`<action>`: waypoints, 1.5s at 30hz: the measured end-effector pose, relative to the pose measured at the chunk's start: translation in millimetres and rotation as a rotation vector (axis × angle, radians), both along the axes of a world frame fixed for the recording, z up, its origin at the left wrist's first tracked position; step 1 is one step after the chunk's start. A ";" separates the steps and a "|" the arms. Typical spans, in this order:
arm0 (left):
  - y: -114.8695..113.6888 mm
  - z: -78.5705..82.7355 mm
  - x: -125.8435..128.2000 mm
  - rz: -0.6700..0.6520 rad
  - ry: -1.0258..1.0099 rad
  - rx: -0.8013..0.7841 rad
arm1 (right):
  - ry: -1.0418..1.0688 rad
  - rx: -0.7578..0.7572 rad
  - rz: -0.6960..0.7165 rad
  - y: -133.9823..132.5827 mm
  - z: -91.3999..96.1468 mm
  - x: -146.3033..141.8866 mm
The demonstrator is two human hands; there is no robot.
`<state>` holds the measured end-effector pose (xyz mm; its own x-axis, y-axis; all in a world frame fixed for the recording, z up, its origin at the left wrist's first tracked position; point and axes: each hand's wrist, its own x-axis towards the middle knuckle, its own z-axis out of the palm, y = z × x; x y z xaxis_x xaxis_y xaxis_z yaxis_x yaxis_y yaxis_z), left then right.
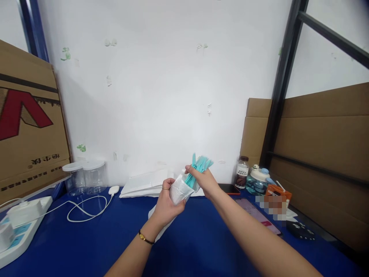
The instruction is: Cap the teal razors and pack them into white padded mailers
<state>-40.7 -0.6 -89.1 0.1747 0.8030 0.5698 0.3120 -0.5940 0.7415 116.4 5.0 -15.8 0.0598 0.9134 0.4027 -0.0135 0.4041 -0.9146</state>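
My left hand [165,206] is wrapped round a white, crinkled plastic bag [179,190], which tilts up to the right over the blue table. A bunch of thin turquoise sticks [201,164] pokes out of the bag's open top, their pale, flattish ends fanned out. What kind of sticks they are I cannot make out. My right hand [206,181] is closed on the bunch just above the bag's mouth, thumb across the sticks. Its other fingers are mostly hidden behind them. The lower ends of the sticks are out of sight inside the bag.
Folded white sheets [144,185] lie behind my hands. Left are two clear jars [95,179], a white cable [83,209] and a power strip [17,242]. A brown-capped bottle [241,173], a teal bottle [256,184], an orange carton [277,196] and a phone [256,215] are right.
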 end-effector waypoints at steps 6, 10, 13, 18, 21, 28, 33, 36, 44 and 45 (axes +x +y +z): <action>1.2 -0.3 1.3 -0.004 -0.190 0.065 | -0.160 -0.052 0.288 -11.6 25.2 -17.5; 2.3 -0.3 -0.6 -0.059 -0.264 0.066 | -0.229 -0.100 0.329 -17.1 33.6 -22.5; 0.9 1.3 -3.0 -0.074 -0.283 0.043 | -0.208 -0.106 0.347 -18.2 36.3 -21.9; -0.9 3.8 -7.2 -0.070 -0.289 0.052 | -0.161 -0.016 0.304 -15.7 37.3 -21.0; -0.5 4.5 -9.9 -0.050 -0.314 0.070 | -0.162 0.000 0.296 -15.1 40.2 -21.1; -2.5 10.2 -20.4 -0.229 -0.419 -0.027 | -0.422 0.239 0.556 -17.9 57.3 -3.1; -3.6 12.8 -22.9 -0.513 -0.470 -0.198 | -0.790 0.483 0.464 -23.0 66.8 2.2; -0.8 14.0 -24.3 -0.608 -0.528 -0.230 | -0.889 0.522 0.427 -23.2 75.2 5.7; 6.8 32.1 -35.8 -0.360 -0.507 -0.190 | -0.875 0.656 -0.119 -29.1 86.0 37.7; 3.2 37.5 -36.1 -0.342 -0.463 -0.172 | -0.859 0.736 -0.201 -34.6 82.3 40.9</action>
<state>-76.9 2.5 -51.6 0.2044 0.8325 0.5149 -0.2546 -0.4627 0.8492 157.3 -29.6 66.5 -0.3748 0.4451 0.8133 0.6257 0.7687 -0.1323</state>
